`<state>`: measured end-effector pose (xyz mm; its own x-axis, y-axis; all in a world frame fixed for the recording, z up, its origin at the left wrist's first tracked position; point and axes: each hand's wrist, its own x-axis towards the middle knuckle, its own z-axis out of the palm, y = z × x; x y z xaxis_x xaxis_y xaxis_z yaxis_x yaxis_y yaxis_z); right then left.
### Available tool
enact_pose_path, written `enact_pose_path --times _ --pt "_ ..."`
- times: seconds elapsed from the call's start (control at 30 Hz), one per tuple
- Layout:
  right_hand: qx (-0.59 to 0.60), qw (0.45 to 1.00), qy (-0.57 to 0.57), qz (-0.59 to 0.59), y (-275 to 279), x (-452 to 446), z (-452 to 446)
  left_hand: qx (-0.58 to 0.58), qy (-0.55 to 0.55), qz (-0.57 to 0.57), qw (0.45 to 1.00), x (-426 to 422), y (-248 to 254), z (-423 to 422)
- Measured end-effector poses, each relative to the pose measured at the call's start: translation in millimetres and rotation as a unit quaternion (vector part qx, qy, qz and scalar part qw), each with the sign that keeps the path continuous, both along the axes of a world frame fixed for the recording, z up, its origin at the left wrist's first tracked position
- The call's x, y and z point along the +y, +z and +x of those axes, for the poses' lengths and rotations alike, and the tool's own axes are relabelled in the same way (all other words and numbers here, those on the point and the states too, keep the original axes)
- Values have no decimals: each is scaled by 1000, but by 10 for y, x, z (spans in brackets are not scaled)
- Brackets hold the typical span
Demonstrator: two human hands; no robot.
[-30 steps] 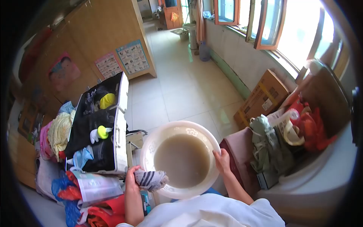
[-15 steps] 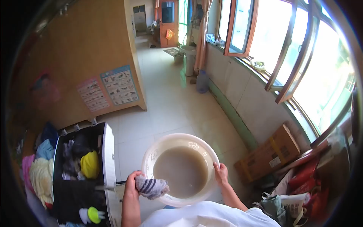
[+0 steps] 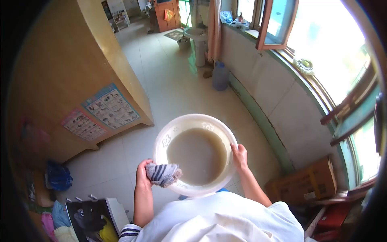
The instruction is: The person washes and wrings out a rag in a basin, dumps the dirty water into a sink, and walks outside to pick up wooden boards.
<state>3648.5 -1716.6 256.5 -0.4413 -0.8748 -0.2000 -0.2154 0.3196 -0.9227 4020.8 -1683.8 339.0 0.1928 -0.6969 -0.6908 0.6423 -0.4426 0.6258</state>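
Held in front of my body is a white plastic basin with a flower pattern inside its wall. Cloudy greyish-brown water fills its lower part. My left hand is closed at the basin's left rim, together with a grey cloth with dark stripes. The cloth is bunched and hangs over the rim toward the water. On the opposite side, my right hand grips the rim, thumb on top; the fingers beneath are partly hidden.
A wooden cabinet with two picture charts stands left. An open suitcase with clothes lies lower left. Along the right wall are a cardboard box, a water jug and open windows. A pedestal sink stands farther ahead on the tiled floor.
My view has shifted forward along the room; the suitcase and box now sit lower in the frame, and the sink looks nearer. Both hands keep their hold on the basin.
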Motion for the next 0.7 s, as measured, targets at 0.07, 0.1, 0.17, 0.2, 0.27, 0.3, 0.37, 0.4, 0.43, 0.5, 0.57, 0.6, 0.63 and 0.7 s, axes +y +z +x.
enact_pose_path --times 0.07,0.1,0.17,0.2,0.27,0.3,0.37,0.4,0.43,0.5,0.57,0.6,0.63,0.7 --pt "-18 1000 -2 24 120 -800 142 34 2 -18 999 -710 -62 206" --pt "-20 999 1 30 127 -1171 213 55 8 -26 998 -1088 -91 329" --pt "-33 999 7 35 111 -1846 317 60 17 -25 998 -1672 6 421" --pt "-22 999 5 32 45 -2242 364 54 16 -28 998 -2053 19 468" --pt "-18 999 22 33 -50 -2983 392 36 10 -18 999 -2703 19 532" --pt "-16 999 26 33 -95 -3329 432 16 6 -16 1000 -3107 58 553" --pt "-16 999 9 29 -22 -3799 346 10 -11 -14 1000 -3628 307 326" --pt "-8 1000 3 28 59 -4100 368 45 -28 -37 998 -3997 242 459" --pt "0 999 -1 38 35 -4358 394 82 -42 -49 995 -4325 78 591" --pt "-23 999 -24 30 29 -5017 508 63 -38 -44 996 -5040 167 617" --pt "-29 998 -41 29 75 -5645 594 26 -42 -31 998 -5755 196 655" --pt "-30 999 -37 22 -2 -5947 596 18 -33 -41 998 -6007 156 650" --pt "-31 998 -41 21 -109 -6325 664 33 -37 -49 998 -6432 11 786" --pt "-30 999 -38 15 -222 -7016 763 65 -31 -61 996 -7144 -127 890"
